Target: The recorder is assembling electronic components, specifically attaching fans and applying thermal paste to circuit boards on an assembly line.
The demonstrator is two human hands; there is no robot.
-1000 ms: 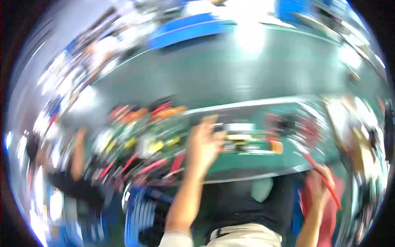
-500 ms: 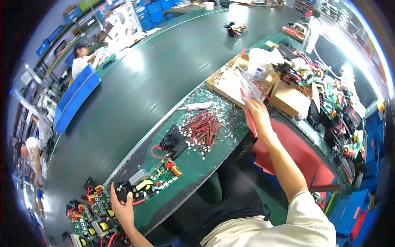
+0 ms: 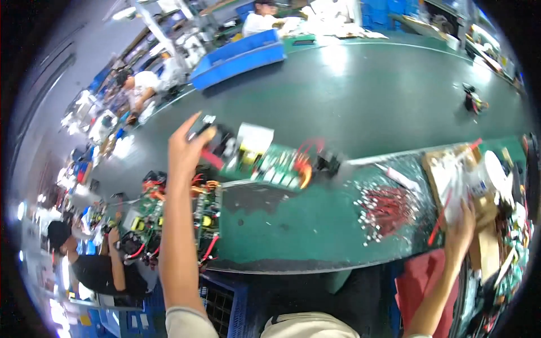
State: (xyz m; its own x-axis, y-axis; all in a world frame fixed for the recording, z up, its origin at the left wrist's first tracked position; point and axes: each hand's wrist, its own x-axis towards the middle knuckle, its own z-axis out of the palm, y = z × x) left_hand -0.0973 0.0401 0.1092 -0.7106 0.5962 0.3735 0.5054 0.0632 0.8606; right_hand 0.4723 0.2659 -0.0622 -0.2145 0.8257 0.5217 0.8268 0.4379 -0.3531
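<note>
Circuit board (image 3: 273, 163), one in number, is gripped by the left hand (image 3: 185, 145), whose thumb and fingers are closed on a black part at its end. It is held across the far edge of the green bench (image 3: 282, 239); whether it is lifted or supported from below cannot be told. One white block (image 3: 255, 137) is carried on it, and one black piece (image 3: 328, 163) is seen at its other end.

At the bench's right end, one red stick (image 3: 436, 230) is seen at the right hand (image 3: 462, 225); whether it is clamped there cannot be told.

On the bench's right part, one heap of red wires (image 3: 389, 209), too many to be counted, is spread, and one white tube (image 3: 401, 179) is laid. At the bench's right end, one white tub (image 3: 493, 172) is placed.

At the bench's left end, more green boards (image 3: 209, 219) are crowded, their number hidden by the forearm. Beyond the bench, one blue bin (image 3: 239, 61) and one small dark assembly (image 3: 473, 101) are rested on the dark belt (image 3: 366, 101). Below the bench, one red sheet (image 3: 420, 287) is seen.

Three co-workers are seen: one in black (image 3: 101, 273) left of the bench, two in white (image 3: 145, 82) beyond it.
</note>
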